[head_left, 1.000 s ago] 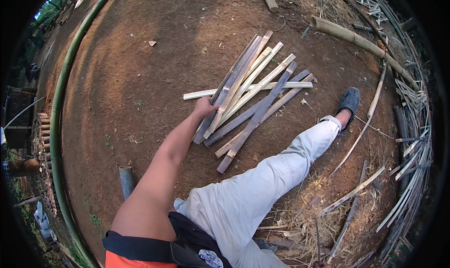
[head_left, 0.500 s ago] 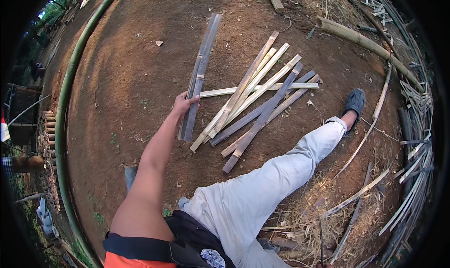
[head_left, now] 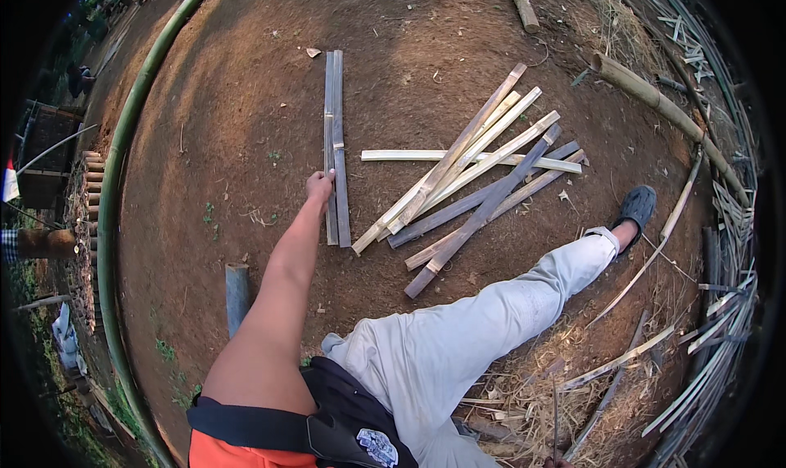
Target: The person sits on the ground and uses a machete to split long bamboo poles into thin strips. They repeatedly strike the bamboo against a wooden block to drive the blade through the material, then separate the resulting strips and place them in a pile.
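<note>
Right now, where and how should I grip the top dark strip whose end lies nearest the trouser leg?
I'd pinch the dark strip by its near end, coming from the near side, closing across its narrow width: that end juts past the other strips over bare soil, while its middle lies across them.

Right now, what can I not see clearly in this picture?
In the head view:
Right hand: mostly cut off by the lower edge.
Left hand: grip on the dark strips too small to judge.
Grey bamboo piece: lower end hidden by the left arm.
Green bamboo pole: far end cut by the upper edge.
</note>
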A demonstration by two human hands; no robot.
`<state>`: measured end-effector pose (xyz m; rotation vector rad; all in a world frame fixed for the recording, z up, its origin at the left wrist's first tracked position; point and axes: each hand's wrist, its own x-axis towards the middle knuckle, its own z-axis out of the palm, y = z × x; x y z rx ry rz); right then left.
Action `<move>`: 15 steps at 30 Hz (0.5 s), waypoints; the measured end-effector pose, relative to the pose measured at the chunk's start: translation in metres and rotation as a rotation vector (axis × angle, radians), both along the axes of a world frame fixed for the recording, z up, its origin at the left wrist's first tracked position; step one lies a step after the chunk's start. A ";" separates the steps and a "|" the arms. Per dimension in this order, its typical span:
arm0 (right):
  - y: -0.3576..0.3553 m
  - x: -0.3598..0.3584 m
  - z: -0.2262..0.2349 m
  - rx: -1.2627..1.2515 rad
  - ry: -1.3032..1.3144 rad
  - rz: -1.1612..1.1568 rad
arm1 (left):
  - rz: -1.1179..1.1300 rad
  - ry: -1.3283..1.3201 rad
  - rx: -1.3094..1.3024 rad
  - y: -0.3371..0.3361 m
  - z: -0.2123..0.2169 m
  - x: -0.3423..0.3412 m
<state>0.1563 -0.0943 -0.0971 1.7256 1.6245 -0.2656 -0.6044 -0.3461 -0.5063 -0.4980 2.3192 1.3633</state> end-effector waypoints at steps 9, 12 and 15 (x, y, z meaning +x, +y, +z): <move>-0.008 -0.007 0.002 0.035 0.029 -0.038 | -0.194 0.426 -0.678 0.003 0.030 0.020; -0.008 0.021 -0.009 -0.007 -0.079 -0.061 | -0.344 0.897 -0.771 0.040 0.063 0.052; -0.009 0.033 -0.013 -0.028 -0.083 -0.021 | -0.834 0.742 -0.353 0.070 0.089 0.087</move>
